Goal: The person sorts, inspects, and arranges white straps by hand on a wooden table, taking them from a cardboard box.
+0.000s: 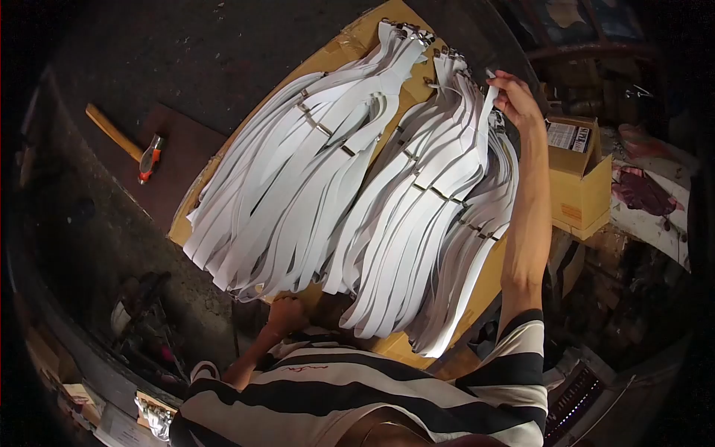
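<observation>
While the right hand [512, 97] is raising a white strap [489, 100] by its end, with thumb and fingers pinching it near a small metal fitting, the left hand [287, 316] is curling into a loose fist at the near edge of the cardboard sheet [477, 313]. Whether that hand is gripping anything, I cannot tell. Between and beyond the two hands, many more white straps [298, 186] are lying in overlapping bundles on the sheet, their metal-fitted ends gathering at the far side and their loops fanning toward the body. Small metal buckles [324, 130] are crossing the straps partway along. The pinched strap is hanging over the bundle nearest the right hand. To the right of the right forearm, an open cardboard box [573, 190] is standing with a printed label [570, 137] showing. Well to the left of both hands, a wooden-handled hammer [128, 141] is lying with its head over a dark brown board [175, 160] on the table [223, 37].
</observation>
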{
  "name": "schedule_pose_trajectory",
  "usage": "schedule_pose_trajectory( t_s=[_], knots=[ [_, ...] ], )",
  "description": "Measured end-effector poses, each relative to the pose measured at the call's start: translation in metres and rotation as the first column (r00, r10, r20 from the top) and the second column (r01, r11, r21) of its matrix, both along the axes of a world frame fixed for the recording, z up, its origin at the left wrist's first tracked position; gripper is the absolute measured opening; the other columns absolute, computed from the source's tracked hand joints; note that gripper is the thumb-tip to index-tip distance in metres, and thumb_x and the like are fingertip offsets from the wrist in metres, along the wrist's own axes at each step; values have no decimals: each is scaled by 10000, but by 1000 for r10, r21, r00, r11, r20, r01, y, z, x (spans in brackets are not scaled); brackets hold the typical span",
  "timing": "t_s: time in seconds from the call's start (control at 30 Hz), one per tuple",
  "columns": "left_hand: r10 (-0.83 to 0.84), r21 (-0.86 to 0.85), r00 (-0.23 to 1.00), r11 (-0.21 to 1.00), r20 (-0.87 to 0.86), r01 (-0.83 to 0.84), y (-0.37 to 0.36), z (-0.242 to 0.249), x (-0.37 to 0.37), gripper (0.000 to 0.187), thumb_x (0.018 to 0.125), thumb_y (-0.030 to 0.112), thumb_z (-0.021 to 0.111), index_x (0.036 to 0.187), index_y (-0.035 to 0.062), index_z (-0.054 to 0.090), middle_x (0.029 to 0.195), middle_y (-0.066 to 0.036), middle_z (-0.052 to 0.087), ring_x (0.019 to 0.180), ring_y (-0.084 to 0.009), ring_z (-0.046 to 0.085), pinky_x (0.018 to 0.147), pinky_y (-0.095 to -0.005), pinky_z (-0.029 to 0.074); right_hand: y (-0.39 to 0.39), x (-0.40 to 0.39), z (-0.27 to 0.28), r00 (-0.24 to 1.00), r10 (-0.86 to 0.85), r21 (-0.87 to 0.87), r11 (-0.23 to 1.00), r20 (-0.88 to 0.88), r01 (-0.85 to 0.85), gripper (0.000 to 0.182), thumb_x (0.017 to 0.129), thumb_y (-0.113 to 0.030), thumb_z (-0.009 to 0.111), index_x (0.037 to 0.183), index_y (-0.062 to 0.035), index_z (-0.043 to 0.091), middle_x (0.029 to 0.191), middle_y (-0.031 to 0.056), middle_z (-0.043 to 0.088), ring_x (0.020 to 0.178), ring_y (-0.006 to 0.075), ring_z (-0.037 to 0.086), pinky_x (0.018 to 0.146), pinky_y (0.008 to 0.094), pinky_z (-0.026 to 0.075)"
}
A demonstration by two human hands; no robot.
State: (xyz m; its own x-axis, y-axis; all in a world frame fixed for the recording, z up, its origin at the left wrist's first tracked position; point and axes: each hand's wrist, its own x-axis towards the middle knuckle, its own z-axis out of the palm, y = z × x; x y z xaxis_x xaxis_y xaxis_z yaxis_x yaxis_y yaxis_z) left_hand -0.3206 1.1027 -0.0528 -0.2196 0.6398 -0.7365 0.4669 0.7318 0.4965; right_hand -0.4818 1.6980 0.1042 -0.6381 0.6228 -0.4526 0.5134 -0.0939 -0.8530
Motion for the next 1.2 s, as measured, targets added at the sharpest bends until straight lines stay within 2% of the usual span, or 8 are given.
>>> schedule_pose_trajectory(
  t_s=[0.1,0.3,0.43,0.53,0.87,1.03,1.1,1.2],
  knots=[
    [-3,11,1000,1000,7,3,-5,-6,3,287,622,299,606,710,32,661,749,-202,634,703,-343,638,651,-436,517,-5,3,-9,996,-81,37,996,-27,82,294,740,-45,623,1001,-5,495,763,61,577,481,67,393,414,211,336],
    [-3,-56,998,998,67,6,1,-1,0,294,631,306,597,724,36,669,776,-203,637,718,-350,635,685,-442,512,-19,4,1,947,-69,563,817,313,-127,385,753,-211,700,1050,-37,528,732,-3,582,495,36,390,382,221,259],
    [-18,-13,1000,1000,-6,18,2,4,-3,297,638,307,594,734,39,677,777,-207,637,726,-350,635,701,-434,510,-27,35,11,994,65,674,731,90,-109,418,704,-260,746,989,0,587,751,43,607,671,122,543,645,248,433],
    [18,-10,1000,1000,26,-17,5,5,-3,319,639,317,593,730,23,677,768,-220,634,731,-354,634,709,-436,509,-65,81,31,971,187,737,634,148,-234,366,752,-253,702,1002,-3,606,738,41,582,673,112,516,626,254,421],
    [-40,29,995,999,-87,42,1,-11,5,372,640,331,574,731,-16,669,789,-234,638,747,-369,636,724,-429,510,-239,313,80,989,-146,293,947,30,131,232,826,-136,642,1031,-39,591,809,-38,546,594,37,431,518,188,345],
    [-60,19,998,998,5,60,1,-1,1,336,664,297,574,681,-29,657,651,-198,635,645,-319,646,653,-385,523,-329,443,91,865,-493,128,856,-93,501,216,859,-128,611,1050,-34,573,769,-35,545,573,26,430,465,165,316],
    [98,27,941,993,323,-113,0,3,2,309,725,236,548,636,-47,637,561,-162,611,536,-252,633,543,-342,520,-364,496,82,797,-576,90,797,-181,597,222,863,-129,607,1059,-33,568,770,-33,546,572,25,430,466,164,316],
    [181,-73,902,983,392,-166,2,1,4,310,776,200,519,640,-60,622,536,-138,597,463,-207,602,465,-315,502,-416,561,64,638,-713,25,661,-290,750,229,866,-133,606,1066,-29,563,774,-28,552,571,26,432,470,164,312]
  ],
)
